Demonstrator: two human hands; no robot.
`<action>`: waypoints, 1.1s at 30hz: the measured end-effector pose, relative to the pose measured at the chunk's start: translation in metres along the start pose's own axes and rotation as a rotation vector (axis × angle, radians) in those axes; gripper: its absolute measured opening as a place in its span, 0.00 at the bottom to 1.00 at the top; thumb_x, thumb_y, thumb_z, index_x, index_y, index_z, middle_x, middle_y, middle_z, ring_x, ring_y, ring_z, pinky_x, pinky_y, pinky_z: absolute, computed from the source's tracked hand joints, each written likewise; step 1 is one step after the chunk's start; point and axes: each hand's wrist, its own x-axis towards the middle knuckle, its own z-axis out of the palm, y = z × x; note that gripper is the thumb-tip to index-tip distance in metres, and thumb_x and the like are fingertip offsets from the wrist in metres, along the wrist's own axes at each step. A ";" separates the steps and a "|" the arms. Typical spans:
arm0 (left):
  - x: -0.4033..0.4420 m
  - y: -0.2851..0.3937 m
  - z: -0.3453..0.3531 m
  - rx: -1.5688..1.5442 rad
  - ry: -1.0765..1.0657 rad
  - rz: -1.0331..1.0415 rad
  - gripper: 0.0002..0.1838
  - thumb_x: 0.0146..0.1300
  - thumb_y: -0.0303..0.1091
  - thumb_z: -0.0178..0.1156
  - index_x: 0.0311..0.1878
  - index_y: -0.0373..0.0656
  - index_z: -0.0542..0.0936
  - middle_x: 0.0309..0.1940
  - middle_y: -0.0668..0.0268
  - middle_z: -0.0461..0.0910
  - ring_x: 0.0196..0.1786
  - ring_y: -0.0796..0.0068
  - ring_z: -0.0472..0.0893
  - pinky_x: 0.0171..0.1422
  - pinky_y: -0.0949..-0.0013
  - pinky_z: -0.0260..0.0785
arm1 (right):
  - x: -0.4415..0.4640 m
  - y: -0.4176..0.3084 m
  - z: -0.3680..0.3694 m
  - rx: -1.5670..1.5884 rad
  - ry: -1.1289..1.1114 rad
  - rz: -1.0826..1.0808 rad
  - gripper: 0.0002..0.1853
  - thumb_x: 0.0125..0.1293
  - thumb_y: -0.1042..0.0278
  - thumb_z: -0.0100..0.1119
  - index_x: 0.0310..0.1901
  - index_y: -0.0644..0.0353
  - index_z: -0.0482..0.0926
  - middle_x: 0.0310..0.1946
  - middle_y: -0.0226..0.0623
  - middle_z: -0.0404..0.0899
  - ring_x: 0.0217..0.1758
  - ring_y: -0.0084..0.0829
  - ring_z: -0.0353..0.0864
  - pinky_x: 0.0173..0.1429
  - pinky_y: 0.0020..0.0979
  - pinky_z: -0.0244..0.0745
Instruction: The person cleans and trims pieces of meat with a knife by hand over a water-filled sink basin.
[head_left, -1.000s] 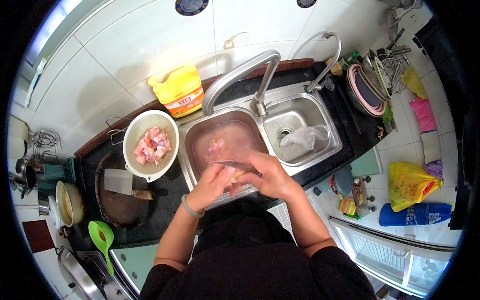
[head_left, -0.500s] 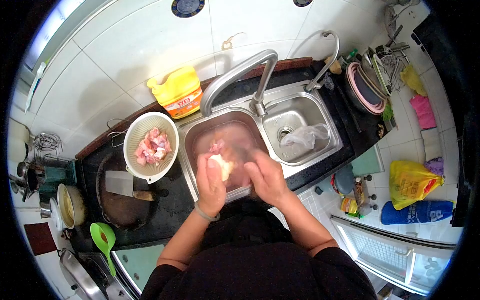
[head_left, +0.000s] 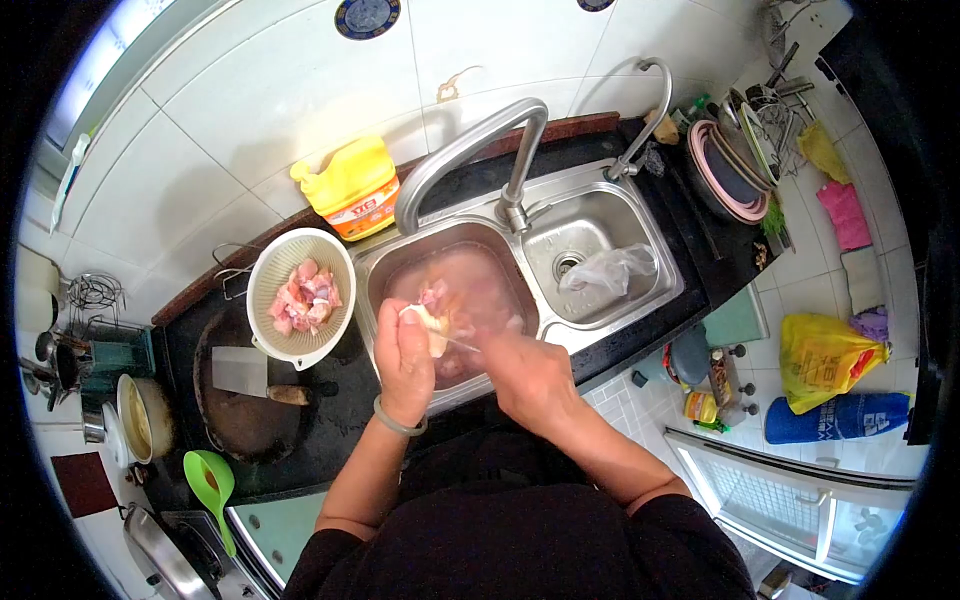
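My left hand [head_left: 405,365] is closed on a piece of raw meat with pale yellowish skin [head_left: 438,330], held above the left sink basin [head_left: 378,262]. Close by on the right, my right hand [head_left: 530,380] is curled shut. A thin, light line [head_left: 460,344] runs between its fingers and the meat; whether this is a tool or a strip of skin I cannot make out. Cloudy pinkish water [head_left: 470,265] fills the basin, with more meat showing in it. A white colander [head_left: 262,290] holding cut raw meat pieces [head_left: 306,298] stands left of the sink.
A cleaver [head_left: 240,372] lies on a round dark board [head_left: 235,425]. Behind the sink are a yellow jug [head_left: 350,190] and a curved faucet [head_left: 470,150]. The right basin [head_left: 560,235] holds a clear plastic bag [head_left: 610,270]. A green ladle [head_left: 210,485] rests at the left.
My right hand has turned and closed more, moving slightly lower and right. The left hand has shifted a little left with the meat, and the thin line between them now shows.
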 end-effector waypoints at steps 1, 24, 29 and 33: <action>-0.001 0.000 0.000 0.000 -0.001 0.000 0.13 0.71 0.40 0.40 0.38 0.42 0.68 0.26 0.71 0.67 0.23 0.86 0.64 0.23 0.81 0.55 | 0.001 0.001 0.001 -0.003 0.024 0.000 0.09 0.52 0.81 0.56 0.36 0.62 0.77 0.23 0.42 0.74 0.25 0.43 0.77 0.25 0.36 0.71; 0.002 -0.005 -0.001 -0.174 0.019 -0.139 0.13 0.71 0.39 0.39 0.37 0.42 0.69 0.27 0.69 0.68 0.23 0.84 0.66 0.20 0.79 0.56 | 0.013 -0.008 -0.012 0.053 0.051 0.050 0.04 0.55 0.78 0.57 0.32 0.60 0.74 0.23 0.42 0.73 0.24 0.45 0.76 0.26 0.39 0.70; 0.001 0.008 0.004 -0.060 -0.037 -0.054 0.14 0.72 0.39 0.39 0.37 0.40 0.70 0.27 0.70 0.68 0.29 0.83 0.67 0.31 0.78 0.61 | 0.022 0.002 -0.007 0.156 0.099 0.150 0.08 0.56 0.76 0.60 0.38 0.62 0.75 0.26 0.46 0.74 0.28 0.45 0.77 0.29 0.37 0.71; -0.002 0.016 0.006 0.064 -0.152 0.012 0.13 0.72 0.37 0.40 0.38 0.38 0.70 0.28 0.69 0.68 0.31 0.82 0.66 0.37 0.77 0.61 | 0.028 -0.001 -0.004 0.436 -0.010 0.247 0.12 0.55 0.73 0.59 0.40 0.66 0.73 0.33 0.47 0.77 0.39 0.51 0.77 0.44 0.42 0.71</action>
